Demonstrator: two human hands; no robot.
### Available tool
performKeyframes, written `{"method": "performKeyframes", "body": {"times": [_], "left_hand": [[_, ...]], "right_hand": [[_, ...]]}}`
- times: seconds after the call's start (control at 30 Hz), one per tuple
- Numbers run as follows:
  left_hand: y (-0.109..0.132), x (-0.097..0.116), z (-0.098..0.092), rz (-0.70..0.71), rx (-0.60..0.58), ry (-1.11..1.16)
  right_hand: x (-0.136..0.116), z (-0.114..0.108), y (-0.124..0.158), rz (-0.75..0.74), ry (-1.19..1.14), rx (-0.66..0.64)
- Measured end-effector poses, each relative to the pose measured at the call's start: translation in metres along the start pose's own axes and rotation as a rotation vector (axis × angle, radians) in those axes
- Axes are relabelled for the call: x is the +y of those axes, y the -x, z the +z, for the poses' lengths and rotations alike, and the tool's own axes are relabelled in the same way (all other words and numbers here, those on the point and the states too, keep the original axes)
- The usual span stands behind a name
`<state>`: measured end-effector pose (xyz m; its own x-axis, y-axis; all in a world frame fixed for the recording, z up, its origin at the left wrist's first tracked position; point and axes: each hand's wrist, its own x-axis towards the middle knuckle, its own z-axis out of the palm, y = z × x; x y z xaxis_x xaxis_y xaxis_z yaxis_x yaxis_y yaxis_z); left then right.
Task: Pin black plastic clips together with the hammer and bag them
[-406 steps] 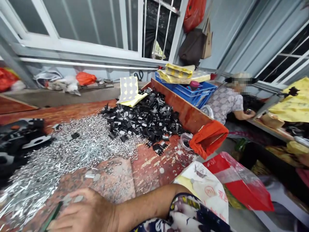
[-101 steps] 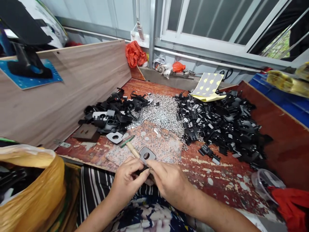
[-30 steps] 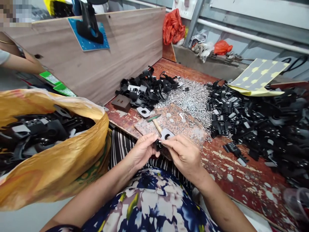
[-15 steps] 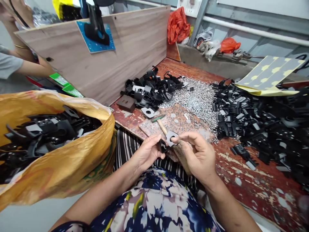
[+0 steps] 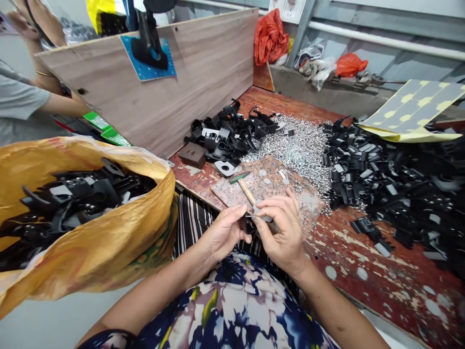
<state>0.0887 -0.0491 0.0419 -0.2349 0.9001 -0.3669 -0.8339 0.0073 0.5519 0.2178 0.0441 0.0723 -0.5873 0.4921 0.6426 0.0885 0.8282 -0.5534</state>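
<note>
Close to my body, my left hand [image 5: 227,231] grips one end of a small black plastic part [image 5: 250,224] with a grey pad on it. My right hand [image 5: 282,228] pinches the same part from the other side, its fingers covering most of the pad. Just beyond my hands lies a hammer [image 5: 247,190] with a wooden handle and a dark green head, on a speckled stone slab [image 5: 228,191]. Another black part with a grey pad [image 5: 225,168] rests at the slab's far left edge.
Left of me, a yellow sack [image 5: 145,218] holds many black parts. Behind the slab lie piled black parts [image 5: 221,138] and scattered metal pins [image 5: 290,150]; a larger black heap [image 5: 407,184] covers the right. A wooden board [image 5: 203,63] stands at the left, a person [image 5: 22,104] beyond it.
My right hand has shifted left and closed over the black part, now hiding most of its grey pad. My left hand keeps its grip. The view has swung slightly.
</note>
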Motion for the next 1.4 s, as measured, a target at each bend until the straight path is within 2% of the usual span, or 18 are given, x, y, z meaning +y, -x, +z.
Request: {"method": "performKeyframes", "body": {"times": [0.27, 0.43, 0.5, 0.73, 0.83, 0.93, 1.0, 1.1, 1.17, 1.27, 1.4], "left_hand": [[-0.001, -0.005, -0.001, 0.015, 0.002, -0.023], [0.004, -0.008, 0.002, 0.074, 0.021, -0.035], [0.009, -0.009, 0.003, 0.082, 0.041, -0.028], [0.025, -0.01, -0.001, -0.009, 0.132, -0.134], [0.032, -0.009, -0.004, 0.007, 0.11, -0.188], [0.04, -0.007, -0.011, 0.103, 0.034, -0.26], [0.047, -0.003, -0.019, 0.186, 0.08, -0.39], [0.054, 0.015, -0.034, 0.286, 0.207, -0.674], [0.051, 0.029, -0.043, 0.301, 0.241, -0.812], [0.03, 0.043, -0.053, 0.317, 0.29, -0.878], [-0.012, 0.042, -0.059, 0.437, 0.336, -0.972]], "right_hand": [[-0.003, -0.008, 0.0, 0.003, 0.043, -0.029], [-0.011, -0.009, 0.003, -0.153, 0.237, -0.135], [-0.016, -0.008, 0.006, -0.159, 0.264, -0.182], [-0.026, 0.003, 0.016, -0.128, 0.203, -0.271], [-0.024, 0.006, 0.016, -0.137, 0.158, -0.242], [-0.02, 0.008, 0.014, -0.119, 0.124, -0.164], [-0.014, 0.008, 0.011, -0.125, 0.072, -0.23], [0.002, 0.006, 0.003, -0.081, 0.085, -0.446], [0.017, 0.004, -0.004, -0.02, 0.31, -0.504], [0.037, 0.005, -0.009, 0.004, 0.676, -0.551], [0.052, -0.001, -0.005, 0.127, 0.745, -0.675]]}}
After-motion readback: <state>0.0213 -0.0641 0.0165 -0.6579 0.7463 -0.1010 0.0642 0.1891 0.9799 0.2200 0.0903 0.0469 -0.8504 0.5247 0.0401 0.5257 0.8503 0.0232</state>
